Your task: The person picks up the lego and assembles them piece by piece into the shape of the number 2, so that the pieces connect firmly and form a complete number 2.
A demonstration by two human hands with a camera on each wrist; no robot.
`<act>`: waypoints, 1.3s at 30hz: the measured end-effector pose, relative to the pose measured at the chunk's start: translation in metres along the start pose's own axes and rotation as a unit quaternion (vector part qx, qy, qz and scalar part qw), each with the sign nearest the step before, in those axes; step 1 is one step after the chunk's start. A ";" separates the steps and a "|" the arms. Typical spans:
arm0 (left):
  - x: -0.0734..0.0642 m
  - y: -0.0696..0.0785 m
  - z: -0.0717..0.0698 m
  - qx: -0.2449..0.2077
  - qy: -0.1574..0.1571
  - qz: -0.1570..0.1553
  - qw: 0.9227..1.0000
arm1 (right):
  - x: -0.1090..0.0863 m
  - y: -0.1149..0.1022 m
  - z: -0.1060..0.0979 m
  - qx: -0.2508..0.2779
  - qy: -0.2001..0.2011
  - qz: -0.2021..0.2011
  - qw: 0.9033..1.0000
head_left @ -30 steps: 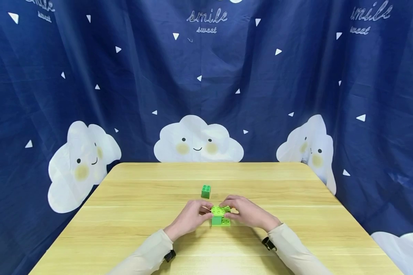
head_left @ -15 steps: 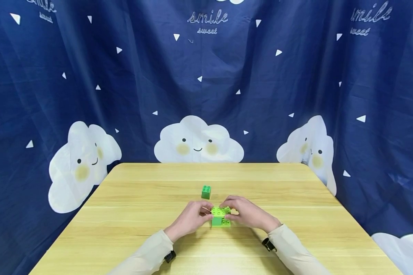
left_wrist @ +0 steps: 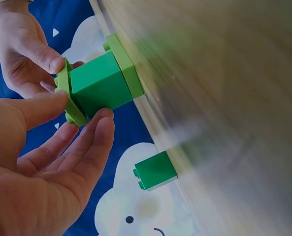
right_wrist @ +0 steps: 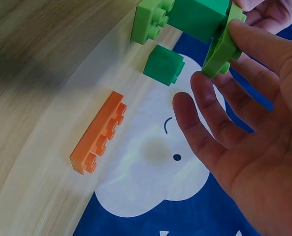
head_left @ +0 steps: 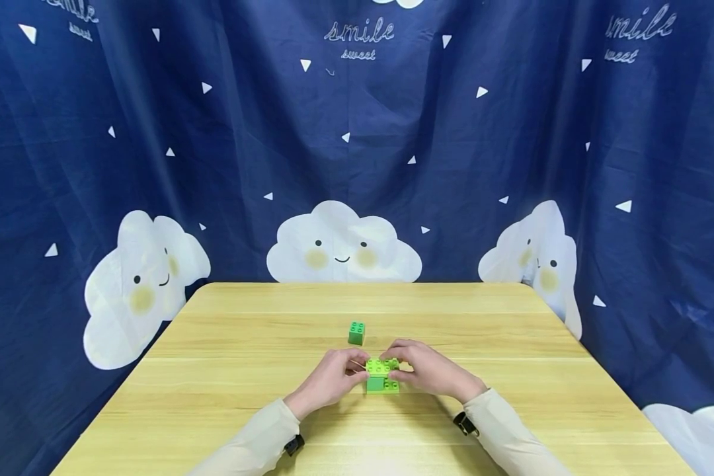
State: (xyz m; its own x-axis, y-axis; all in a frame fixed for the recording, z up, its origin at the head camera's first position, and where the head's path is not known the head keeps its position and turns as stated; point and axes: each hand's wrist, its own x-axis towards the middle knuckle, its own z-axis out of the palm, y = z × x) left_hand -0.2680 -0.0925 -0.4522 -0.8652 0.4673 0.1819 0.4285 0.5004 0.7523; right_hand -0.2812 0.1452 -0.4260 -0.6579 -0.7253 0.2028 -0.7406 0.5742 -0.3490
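Observation:
A small stack of toy building bricks stands on the table between the two hands. Its base is a light-green plate [head_left: 391,387], with a green block [left_wrist: 99,81] on the left part of it. On top lies a light-green studded plate [head_left: 378,367], overhanging on the right, as the right wrist view shows. My left hand [head_left: 332,374] pinches this top plate at its left end, thumb on the near side, with other fingers by the green block. From the right, my right hand [head_left: 425,367] pinches the overhanging end between thumb and fingers; its remaining fingers are spread loosely.
Just beyond the stack sits a separate green brick [head_left: 356,332], studs up. An orange brick [right_wrist: 97,133], long and narrow, lies on the table in the right wrist view. The wooden table [head_left: 244,330] ends at a dark blue curtain [head_left: 345,165] with cloud prints.

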 end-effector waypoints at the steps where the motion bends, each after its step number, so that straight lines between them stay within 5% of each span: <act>1: 0.000 0.000 0.000 0.001 -0.001 0.000 1.000 | 0.000 0.000 0.000 0.000 0.000 0.000 1.000; 39: -0.003 0.002 0.002 0.071 0.005 0.008 0.997 | 0.000 -0.007 -0.001 -0.010 -0.001 0.004 1.000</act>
State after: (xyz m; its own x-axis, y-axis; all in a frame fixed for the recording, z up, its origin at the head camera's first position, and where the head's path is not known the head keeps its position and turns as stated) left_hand -0.2640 -0.0914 -0.4524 -0.8605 0.4688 0.1992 0.4736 0.5924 0.6517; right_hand -0.2762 0.1415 -0.4226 -0.6636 -0.7214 0.1980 -0.7379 0.5876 -0.3319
